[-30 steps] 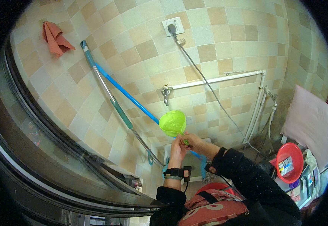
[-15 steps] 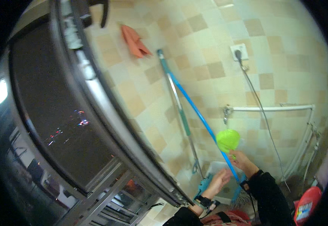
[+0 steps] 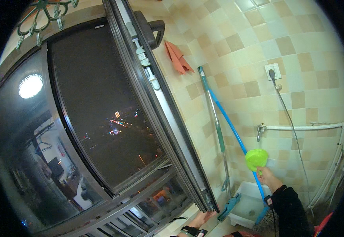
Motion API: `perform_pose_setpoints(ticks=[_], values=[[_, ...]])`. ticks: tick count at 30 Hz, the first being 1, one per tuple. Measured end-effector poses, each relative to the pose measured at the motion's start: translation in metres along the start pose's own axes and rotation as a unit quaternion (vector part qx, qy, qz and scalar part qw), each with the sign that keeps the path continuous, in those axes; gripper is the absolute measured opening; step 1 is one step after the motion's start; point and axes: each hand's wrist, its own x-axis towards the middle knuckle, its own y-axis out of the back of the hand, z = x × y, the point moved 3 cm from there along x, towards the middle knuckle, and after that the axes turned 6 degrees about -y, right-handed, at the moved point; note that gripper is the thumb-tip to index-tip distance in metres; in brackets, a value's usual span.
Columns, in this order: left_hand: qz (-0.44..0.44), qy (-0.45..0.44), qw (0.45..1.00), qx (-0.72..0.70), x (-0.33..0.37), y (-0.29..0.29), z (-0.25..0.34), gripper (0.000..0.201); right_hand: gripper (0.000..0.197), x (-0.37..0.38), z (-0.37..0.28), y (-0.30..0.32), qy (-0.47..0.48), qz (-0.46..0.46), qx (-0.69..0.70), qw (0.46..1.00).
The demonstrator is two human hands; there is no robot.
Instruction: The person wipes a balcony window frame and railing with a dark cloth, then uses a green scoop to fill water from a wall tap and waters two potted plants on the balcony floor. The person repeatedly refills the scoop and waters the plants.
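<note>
My right hand (image 3: 269, 179) is closed around the handle of a bright green plastic water scoop (image 3: 256, 158), raised in front of the tiled wall below a metal tap (image 3: 260, 132). My left hand (image 3: 203, 217) is low at the bottom corner of the open window sash (image 3: 180, 152). Its fingers look stretched out beside the frame's lower end and are partly hidden there; whether they touch it is unclear. Under the scoop stands a white mop basin (image 3: 243, 201). A blue mop handle (image 3: 231, 124) leans behind the scoop, its grey strands (image 3: 265, 225) beside the basin.
A second mop with a green and silver pole (image 3: 219, 136) leans by the window, its blue-green head (image 3: 229, 207) at the basin's left rim. An orange cloth (image 3: 178, 58) hangs on the wall. A grey cable (image 3: 294, 134) drops from a socket (image 3: 272, 72). White pipes (image 3: 306, 127) run along the right.
My left hand has moved away from near the scoop to the window sash's lower corner. The view has shifted, showing more of the window. My right hand still holds the scoop.
</note>
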Motion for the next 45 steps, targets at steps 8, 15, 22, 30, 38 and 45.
perform_pose_setpoints(ticks=[8,15,22,30,38,45], values=[[0.127,-0.129,0.983,0.021,-0.053,0.021,0.136,0.021,0.018,0.015,-0.009,0.001,0.019,-0.028,0.021,0.999],[0.083,-0.355,0.925,0.103,-0.119,-0.069,0.316,0.023,0.016,0.02,-0.016,0.007,0.03,-0.028,-0.011,0.999],[0.003,-0.535,0.809,0.243,-0.175,-0.226,0.456,0.037,0.017,0.025,-0.018,0.014,0.003,0.007,-0.021,1.0],[0.057,-0.669,0.56,0.486,-0.185,-0.371,0.484,0.089,0.015,0.027,-0.017,0.021,-0.02,-0.001,-0.013,1.0],[0.158,-0.627,0.488,0.586,-0.172,-0.402,0.481,0.104,0.016,0.019,-0.018,0.028,-0.023,-0.001,-0.028,0.999],[0.21,-0.649,0.394,0.616,-0.165,-0.409,0.473,0.097,0.018,0.017,-0.016,0.042,-0.026,0.024,-0.012,0.999]])
